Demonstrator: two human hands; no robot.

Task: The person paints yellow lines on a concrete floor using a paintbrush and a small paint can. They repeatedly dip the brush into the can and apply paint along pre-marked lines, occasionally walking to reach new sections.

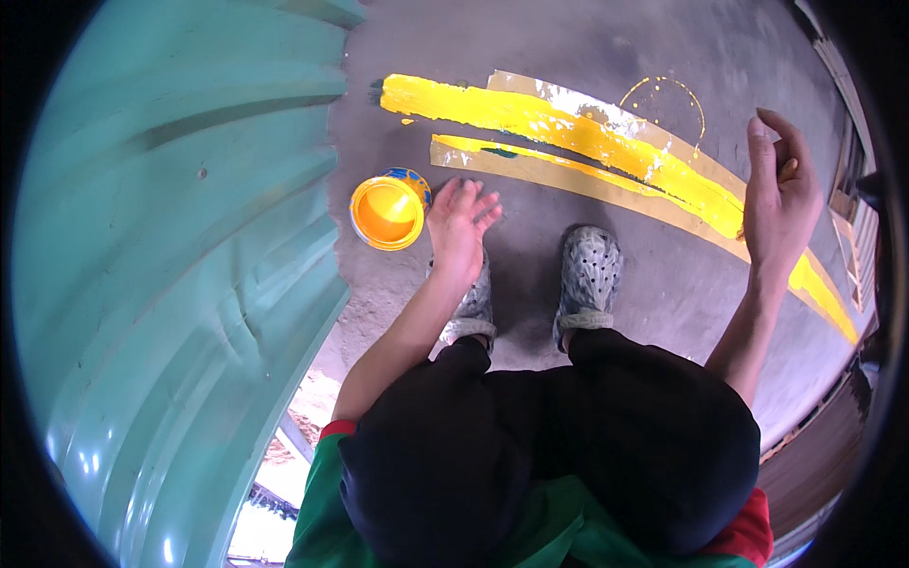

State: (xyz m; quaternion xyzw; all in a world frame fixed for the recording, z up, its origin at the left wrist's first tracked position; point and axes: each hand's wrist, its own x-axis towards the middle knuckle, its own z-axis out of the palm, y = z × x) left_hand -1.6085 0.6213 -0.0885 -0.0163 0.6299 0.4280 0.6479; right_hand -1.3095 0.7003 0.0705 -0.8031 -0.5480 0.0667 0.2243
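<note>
My left hand (456, 227) is open with its fingers spread, just right of an open can of yellow paint (389, 212) that has blue on its outside. I cannot tell whether the fingertips touch the can. My right hand (782, 201) is raised at the right, over the painted line, with its fingers curled. A small brownish bit shows among those fingers; what it is stays unclear. On the grey floor runs a wet yellow paint stripe (559, 124), bordered by strips of tan masking tape (544, 170) smeared with yellow and white.
A green corrugated metal sheet (180, 246) stands along the left. My patterned clogs (591, 270) rest on the floor below the stripe. A ring of yellow drips (702, 118) lies beyond the stripe, and wooden pieces (846, 256) sit at the far right.
</note>
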